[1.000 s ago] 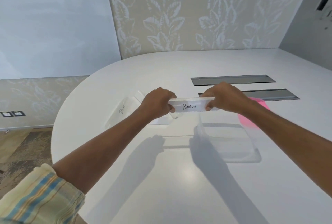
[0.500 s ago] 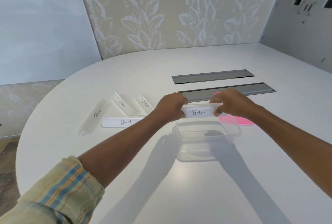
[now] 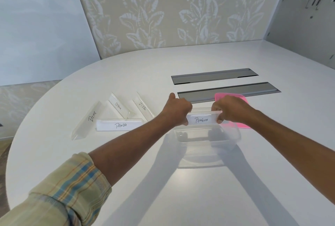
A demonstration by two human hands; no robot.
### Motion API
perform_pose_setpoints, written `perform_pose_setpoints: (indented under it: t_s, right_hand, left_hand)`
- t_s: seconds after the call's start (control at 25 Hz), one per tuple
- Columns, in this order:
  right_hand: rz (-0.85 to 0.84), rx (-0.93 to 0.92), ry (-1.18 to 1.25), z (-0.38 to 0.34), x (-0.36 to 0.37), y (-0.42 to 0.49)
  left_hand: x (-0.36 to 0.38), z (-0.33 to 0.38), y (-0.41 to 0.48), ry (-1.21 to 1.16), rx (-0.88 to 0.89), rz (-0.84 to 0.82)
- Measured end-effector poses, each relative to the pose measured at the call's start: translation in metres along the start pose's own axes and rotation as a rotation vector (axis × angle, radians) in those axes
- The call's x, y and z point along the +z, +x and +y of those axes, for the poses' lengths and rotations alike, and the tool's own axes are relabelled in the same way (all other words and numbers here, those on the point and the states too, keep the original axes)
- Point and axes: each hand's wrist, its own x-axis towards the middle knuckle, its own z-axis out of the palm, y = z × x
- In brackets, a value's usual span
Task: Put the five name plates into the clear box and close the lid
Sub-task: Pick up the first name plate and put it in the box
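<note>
My left hand [image 3: 176,110] and my right hand [image 3: 229,109] each grip one end of the Penguin name plate [image 3: 201,120], holding it level just above the open clear box [image 3: 204,146]. The box looks empty inside. Its pink lid [image 3: 240,125] lies flat behind my right hand, partly hidden. Left of the box, on the white table [image 3: 181,189], lie the other plates: Panda [image 3: 120,125], Bear [image 3: 88,119], Ostrich [image 3: 118,107] and Zebra [image 3: 143,107].
Two grey recessed cable hatches [image 3: 214,75] [image 3: 235,90] run across the table behind the box. A leaf-patterned wall stands behind the table. The table's rounded edge curves away at the left, with floor beyond it.
Both hands carried the Penguin plate from left of the box to above its opening and lowered it slightly. The view shifted left, bringing the other plates into sight.
</note>
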Motion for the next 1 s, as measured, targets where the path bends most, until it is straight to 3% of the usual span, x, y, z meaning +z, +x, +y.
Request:
perform_pose_setpoints:
  t_s: [0.2,0.52,1.0]
  right_hand:
    - [-0.054,-0.06,-0.127,-0.003,0.014,0.005]
    - [-0.135,-0.155,-0.465,-0.023,0.027,0.013]
    - [-0.102,-0.187,-0.518,-0.022,0.043,0.013]
  left_hand:
    - [0.012,0.011,0.003,0.169,0.051,-0.004]
    - [0.023,0.023,0.012,0.143,0.013,-0.176]
    - [0.029,0.026,0.013,0.146,-0.016,-0.179]
